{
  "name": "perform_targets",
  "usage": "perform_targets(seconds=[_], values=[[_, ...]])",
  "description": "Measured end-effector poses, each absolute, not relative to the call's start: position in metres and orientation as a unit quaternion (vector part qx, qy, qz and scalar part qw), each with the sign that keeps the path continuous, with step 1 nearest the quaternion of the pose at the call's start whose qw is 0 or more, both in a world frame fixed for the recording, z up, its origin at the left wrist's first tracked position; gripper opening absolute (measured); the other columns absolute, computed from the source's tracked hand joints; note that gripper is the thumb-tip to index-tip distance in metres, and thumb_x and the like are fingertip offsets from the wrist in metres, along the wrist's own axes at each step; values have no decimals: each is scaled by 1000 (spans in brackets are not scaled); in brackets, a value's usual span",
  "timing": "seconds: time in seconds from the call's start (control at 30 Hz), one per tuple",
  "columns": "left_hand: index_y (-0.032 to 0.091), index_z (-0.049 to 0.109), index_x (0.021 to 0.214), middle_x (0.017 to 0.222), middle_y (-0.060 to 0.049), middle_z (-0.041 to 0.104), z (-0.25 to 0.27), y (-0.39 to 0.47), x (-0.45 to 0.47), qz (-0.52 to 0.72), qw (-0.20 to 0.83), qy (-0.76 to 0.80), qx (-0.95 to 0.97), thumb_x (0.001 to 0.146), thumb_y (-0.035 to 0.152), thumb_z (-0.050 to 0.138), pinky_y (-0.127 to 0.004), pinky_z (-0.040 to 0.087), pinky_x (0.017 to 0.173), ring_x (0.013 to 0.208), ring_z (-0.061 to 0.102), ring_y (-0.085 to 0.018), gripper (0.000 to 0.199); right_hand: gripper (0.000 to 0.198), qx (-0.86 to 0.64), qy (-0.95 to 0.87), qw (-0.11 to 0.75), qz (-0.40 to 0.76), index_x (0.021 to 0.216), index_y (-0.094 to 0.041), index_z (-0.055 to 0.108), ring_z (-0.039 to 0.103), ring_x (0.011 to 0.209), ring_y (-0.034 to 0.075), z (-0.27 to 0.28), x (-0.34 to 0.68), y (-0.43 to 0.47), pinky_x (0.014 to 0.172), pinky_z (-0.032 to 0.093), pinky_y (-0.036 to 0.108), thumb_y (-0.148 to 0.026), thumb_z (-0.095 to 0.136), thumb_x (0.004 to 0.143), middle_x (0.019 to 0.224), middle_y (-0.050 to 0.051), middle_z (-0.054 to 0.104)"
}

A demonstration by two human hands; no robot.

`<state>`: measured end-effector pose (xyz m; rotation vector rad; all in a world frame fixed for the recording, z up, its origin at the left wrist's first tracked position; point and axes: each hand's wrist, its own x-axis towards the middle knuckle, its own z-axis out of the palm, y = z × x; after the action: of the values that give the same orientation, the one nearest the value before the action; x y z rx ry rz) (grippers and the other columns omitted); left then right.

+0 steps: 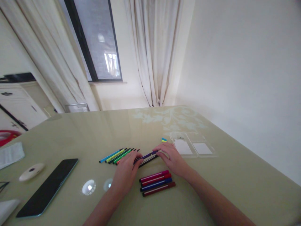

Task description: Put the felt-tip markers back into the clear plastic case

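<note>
A purple felt-tip marker spans the gap between my two hands, slightly above the table. My left hand pinches its left end, and my right hand grips the capped right end. Just beneath it is a black marker, partly covered by my fingers. Left of my left hand lies a slanted row of uncapped markers in blue, yellow-green, green and orange, partly hidden by that hand. Nearer to me, several capped markers in magenta, red, blue and dark red lie side by side. Blue and yellow caps show behind my right hand.
An open clear plastic case with white inserts lies to the right. On the left are a dark tablet or phone, a cream oval object and white paper. A wall runs along the table's right edge.
</note>
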<state>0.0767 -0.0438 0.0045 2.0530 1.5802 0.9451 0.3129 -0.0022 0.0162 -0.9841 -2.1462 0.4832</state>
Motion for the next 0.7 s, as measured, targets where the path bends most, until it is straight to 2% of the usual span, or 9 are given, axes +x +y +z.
perform_targets(seconds=[0.27, 0.5, 0.6, 0.7], values=[[24, 71, 95, 96, -2, 75, 5, -47, 83, 402, 218, 543, 705, 97, 35, 57, -33, 50, 83, 91, 68, -22, 18, 18, -368, -789, 404, 281, 106, -24, 76, 69, 97, 20, 15, 313, -3, 90, 51, 33, -32, 61, 100, 101, 4, 77], [25, 73, 98, 97, -3, 76, 1, -47, 87, 381, 235, 552, 704, 98, 37, 57, -34, 51, 83, 91, 68, -23, 20, 17, -385, -790, 375, 296, 99, -25, 78, 71, 93, 20, 18, 315, -3, 88, 52, 32, -34, 64, 98, 96, 3, 78], [24, 72, 102, 100, -4, 74, -2, -46, 88, 354, 227, 545, 726, 100, 37, 54, -35, 50, 86, 95, 67, -23, 22, 19, -424, -786, 367, 260, 106, -25, 77, 70, 96, 21, 19, 322, 4, 90, 51, 34, -34, 61, 99, 101, 3, 78], [24, 69, 99, 102, -5, 72, -5, -46, 88, 329, 211, 537, 747, 98, 31, 56, -36, 49, 89, 99, 64, -24, 16, 19, -473, -797, 344, 151, 106, -23, 76, 68, 101, 24, 17, 333, 13, 94, 48, 38, -28, 58, 100, 105, 7, 76]])
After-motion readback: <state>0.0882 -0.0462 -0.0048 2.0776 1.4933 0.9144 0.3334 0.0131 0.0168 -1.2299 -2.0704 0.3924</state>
